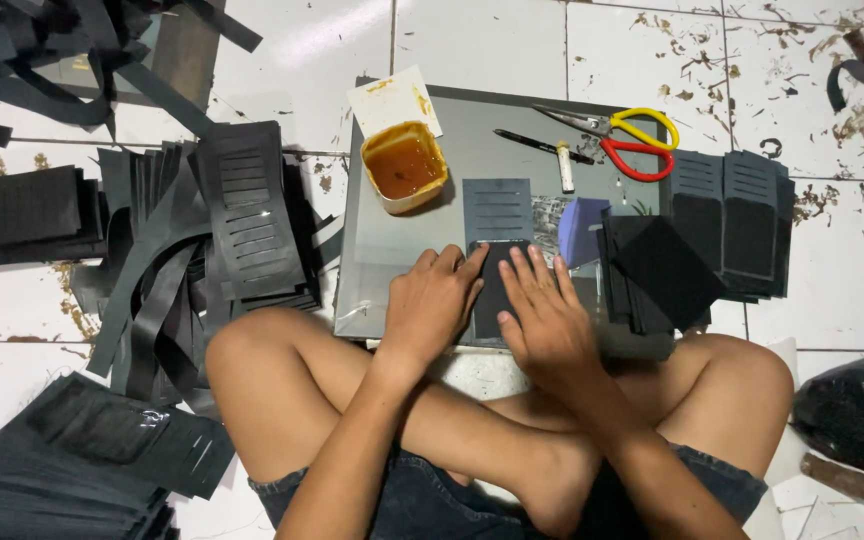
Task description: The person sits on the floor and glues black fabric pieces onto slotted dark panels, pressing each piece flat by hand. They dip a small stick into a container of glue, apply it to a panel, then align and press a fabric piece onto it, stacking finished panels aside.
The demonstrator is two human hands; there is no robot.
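Observation:
I sit cross-legged on the floor behind a grey work board [392, 250]. My left hand [434, 298] and my right hand [544, 310] both press flat on a small black piece [497, 290] lying at the board's near edge, fingers spread over its sides. Just beyond it lies a grey slotted piece [498, 208]. A yellow tub of brown glue [404, 165] stands at the board's far left.
Red-and-yellow scissors [624, 140], a black pen [537, 145] and a small white tube [565, 166] lie at the board's far side. Stacks of black cut pieces [667, 270] sit right of my hands. More slotted sheets [242, 215] and strips pile up left.

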